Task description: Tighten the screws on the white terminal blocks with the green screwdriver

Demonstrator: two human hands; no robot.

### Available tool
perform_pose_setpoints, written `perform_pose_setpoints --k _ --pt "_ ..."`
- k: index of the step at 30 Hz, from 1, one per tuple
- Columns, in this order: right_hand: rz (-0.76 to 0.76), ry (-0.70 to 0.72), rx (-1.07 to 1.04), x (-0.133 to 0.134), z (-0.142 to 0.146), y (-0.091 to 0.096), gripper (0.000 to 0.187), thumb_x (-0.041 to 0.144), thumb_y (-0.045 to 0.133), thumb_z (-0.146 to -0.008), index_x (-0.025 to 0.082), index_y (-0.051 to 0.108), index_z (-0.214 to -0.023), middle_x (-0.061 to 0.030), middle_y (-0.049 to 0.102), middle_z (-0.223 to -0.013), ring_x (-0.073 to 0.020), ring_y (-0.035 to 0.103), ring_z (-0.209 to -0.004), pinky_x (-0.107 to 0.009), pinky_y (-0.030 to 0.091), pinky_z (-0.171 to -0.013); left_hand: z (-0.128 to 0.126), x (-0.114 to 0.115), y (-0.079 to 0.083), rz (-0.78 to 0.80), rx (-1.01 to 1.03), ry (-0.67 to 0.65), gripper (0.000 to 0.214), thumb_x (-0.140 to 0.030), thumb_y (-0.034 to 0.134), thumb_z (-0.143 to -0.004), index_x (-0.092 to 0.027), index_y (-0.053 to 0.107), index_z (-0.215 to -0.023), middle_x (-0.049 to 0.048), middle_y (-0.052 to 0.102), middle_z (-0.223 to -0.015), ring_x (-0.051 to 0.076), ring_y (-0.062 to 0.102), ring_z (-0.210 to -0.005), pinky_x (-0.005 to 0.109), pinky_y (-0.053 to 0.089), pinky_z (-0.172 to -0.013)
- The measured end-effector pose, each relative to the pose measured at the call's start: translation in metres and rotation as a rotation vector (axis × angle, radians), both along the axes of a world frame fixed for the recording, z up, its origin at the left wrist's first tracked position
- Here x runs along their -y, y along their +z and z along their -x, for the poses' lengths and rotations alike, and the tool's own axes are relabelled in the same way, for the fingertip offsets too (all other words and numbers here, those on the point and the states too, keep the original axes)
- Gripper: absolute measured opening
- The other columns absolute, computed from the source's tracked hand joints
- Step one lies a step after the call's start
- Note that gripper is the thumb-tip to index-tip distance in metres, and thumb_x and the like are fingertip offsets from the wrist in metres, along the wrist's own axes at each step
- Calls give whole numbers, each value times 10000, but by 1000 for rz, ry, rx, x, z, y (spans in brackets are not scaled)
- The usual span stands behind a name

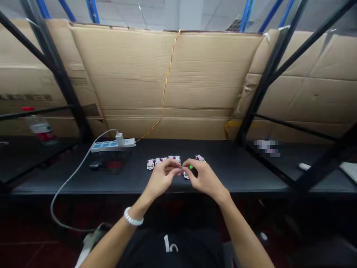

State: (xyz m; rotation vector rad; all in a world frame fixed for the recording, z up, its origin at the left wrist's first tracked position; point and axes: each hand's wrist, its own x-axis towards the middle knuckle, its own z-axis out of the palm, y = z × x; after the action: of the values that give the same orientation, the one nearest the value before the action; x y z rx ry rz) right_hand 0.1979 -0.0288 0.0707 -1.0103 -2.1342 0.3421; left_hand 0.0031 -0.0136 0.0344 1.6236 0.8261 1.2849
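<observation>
Centre of frame, over black table (pixel 237 167) | left hand (pixel 161 178), right hand (pixel 205 178): fingertips pinched close, hold hidden, cannot tell | small white circuit modules (pixel 163 162) just ahead | risk: slipping fingers could scatter them

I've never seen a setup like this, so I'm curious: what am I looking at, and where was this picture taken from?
There's no machine here. These are a person's own bare hands, the left hand and the right hand, seen from a camera worn on their head, looking forward and down. Their fingertips meet over something small, too hidden to name. On the black table lies a row of small white-and-purple electronic modules, and a power strip sits to the left. Cardboard sheets stand behind.
</observation>
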Motion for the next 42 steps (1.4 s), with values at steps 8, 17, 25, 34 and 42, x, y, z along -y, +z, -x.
perform_pose_setpoints --k 8,17,25,34,42 --pt "-180 -52 -27 -1 6 -9 141 253 561 -1045 213 677 -973 -78 766 -928 -227 724 -820 -318 506 -761 3 2 6 47 85 92 275 -355 875 -763 -165 705 -867 69 802 -909 232 790 -893 377 659 -900" --pt "-218 33 -190 7 6 1 118 223 624 -1021 214 694 -926 -33 759 -860 -181 704 -772 -282 529 -755 2 9 15 56 144 46 363 -484 912 -772 -172 764 -884 72 812 -896 240 778 -857 366 651 -831" --pt "-105 50 -175 5 0 3 149 261 630 -1022 211 711 -907 -34 768 -860 -184 700 -781 -298 532 -773 2 -4 2 37 14 -54 377 -543 789 -884 -167 758 -888 62 775 -840 213 721 -787 331 609 -748" --pt "149 -102 110 -26 -20 -19 268 235 525 -1047 194 665 -1272 -124 745 -1190 -257 709 -1101 -428 513 -1017 2 -19 -17 -44 -302 -17 134 -293 624 -912 -193 702 -867 32 734 -852 207 670 -803 319 537 -776" --pt "166 -79 210 -42 -18 -44 248 134 674 -932 201 735 -1163 -111 735 -1122 -264 702 -1055 -399 523 -983 -4 -20 -28 -138 -437 55 136 -190 591 -932 -206 723 -905 36 774 -890 222 709 -845 326 543 -827"
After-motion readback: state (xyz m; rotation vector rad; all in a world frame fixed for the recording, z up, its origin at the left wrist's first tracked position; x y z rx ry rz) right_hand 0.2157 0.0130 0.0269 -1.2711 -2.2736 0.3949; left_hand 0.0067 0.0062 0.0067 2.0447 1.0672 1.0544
